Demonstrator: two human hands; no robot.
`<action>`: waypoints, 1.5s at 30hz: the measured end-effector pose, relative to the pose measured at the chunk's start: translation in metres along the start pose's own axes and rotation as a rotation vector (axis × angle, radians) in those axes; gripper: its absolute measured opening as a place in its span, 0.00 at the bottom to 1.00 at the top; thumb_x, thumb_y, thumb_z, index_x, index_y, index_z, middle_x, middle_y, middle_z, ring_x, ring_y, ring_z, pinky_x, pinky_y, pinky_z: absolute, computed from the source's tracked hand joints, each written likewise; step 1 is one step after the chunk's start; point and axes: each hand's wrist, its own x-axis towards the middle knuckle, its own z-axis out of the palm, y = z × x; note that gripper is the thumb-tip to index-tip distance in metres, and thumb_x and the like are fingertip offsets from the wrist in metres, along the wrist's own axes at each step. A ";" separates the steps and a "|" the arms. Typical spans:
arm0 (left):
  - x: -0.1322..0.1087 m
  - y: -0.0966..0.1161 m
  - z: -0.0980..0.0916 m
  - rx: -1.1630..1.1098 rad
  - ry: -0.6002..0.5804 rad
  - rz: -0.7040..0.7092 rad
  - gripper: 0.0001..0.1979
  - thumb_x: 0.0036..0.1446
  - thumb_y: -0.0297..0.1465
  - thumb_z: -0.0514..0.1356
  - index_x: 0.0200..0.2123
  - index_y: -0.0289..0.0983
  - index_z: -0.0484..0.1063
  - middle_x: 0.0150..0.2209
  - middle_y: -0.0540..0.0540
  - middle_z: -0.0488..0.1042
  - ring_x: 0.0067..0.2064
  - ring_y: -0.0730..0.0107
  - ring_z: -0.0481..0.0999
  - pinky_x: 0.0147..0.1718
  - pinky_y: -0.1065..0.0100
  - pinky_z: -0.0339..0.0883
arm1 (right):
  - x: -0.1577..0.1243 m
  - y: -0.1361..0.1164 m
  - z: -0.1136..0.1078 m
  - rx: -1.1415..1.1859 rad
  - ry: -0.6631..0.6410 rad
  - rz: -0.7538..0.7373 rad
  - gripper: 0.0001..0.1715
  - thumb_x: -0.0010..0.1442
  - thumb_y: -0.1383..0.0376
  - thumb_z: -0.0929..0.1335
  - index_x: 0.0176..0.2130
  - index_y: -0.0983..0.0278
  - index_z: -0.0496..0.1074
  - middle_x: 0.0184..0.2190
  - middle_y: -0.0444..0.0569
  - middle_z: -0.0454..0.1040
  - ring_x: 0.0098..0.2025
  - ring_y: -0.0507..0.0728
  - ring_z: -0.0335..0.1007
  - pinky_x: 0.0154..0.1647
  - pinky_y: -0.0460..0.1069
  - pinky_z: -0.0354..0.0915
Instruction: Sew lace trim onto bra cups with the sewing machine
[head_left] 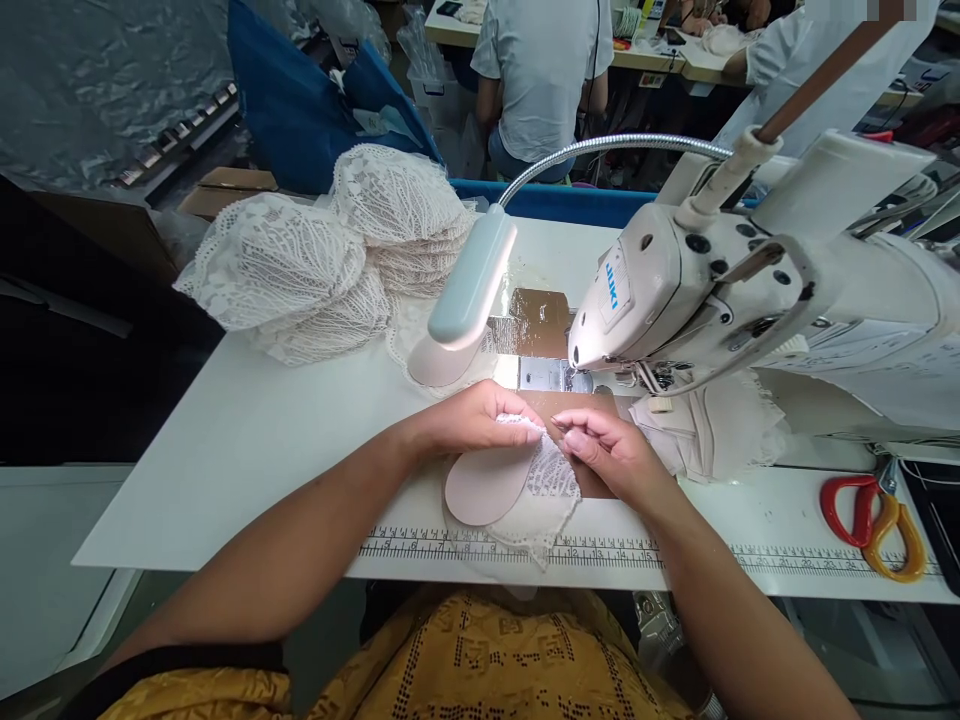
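My left hand [491, 418] pinches the upper edge of a white lace bra cup piece [553, 478], which has a smooth pale pad [487, 487] on its left part. Just right of that edge is my right hand [607, 445], thumb and forefinger close together at the lace; whatever sits between those fingertips is too small to make out. Both hands are in front of the needle area of a white sewing machine [637, 290]. Another lace piece with a pale pad [442, 362] lies flat beyond my left hand.
Stacked lace cups [300, 265] fill the table's back left. A lamp [472, 280] on a bendy neck hangs over the work. Right of the machine's needle lie more pale pieces [712, 425]. Scissors [874, 525] rest at the right, near a printed ruler [600, 552]. People sit behind.
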 end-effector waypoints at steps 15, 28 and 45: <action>0.005 -0.001 0.005 0.027 -0.053 0.054 0.15 0.55 0.39 0.63 0.24 0.33 0.71 0.21 0.53 0.60 0.24 0.78 0.57 0.21 0.73 0.48 | 0.008 -0.003 0.016 -0.064 0.091 -0.066 0.10 0.60 0.56 0.67 0.37 0.60 0.72 0.34 0.46 0.75 0.37 0.55 0.72 0.39 0.49 0.66; -0.034 0.029 -0.023 0.385 0.273 0.140 0.15 0.60 0.41 0.57 0.38 0.36 0.75 0.34 0.47 0.75 0.35 0.68 0.73 0.34 0.70 0.64 | 0.002 -0.008 0.006 0.028 -0.011 0.045 0.11 0.58 0.56 0.67 0.35 0.62 0.72 0.26 0.42 0.66 0.29 0.52 0.61 0.30 0.47 0.58; -0.033 -0.011 0.022 -0.392 0.144 0.025 0.15 0.47 0.35 0.70 0.36 0.31 0.76 0.32 0.47 0.75 0.34 0.70 0.73 0.35 0.71 0.65 | -0.006 0.000 0.000 -0.047 -0.264 0.007 0.15 0.57 0.53 0.69 0.37 0.61 0.70 0.27 0.42 0.67 0.30 0.52 0.62 0.30 0.46 0.59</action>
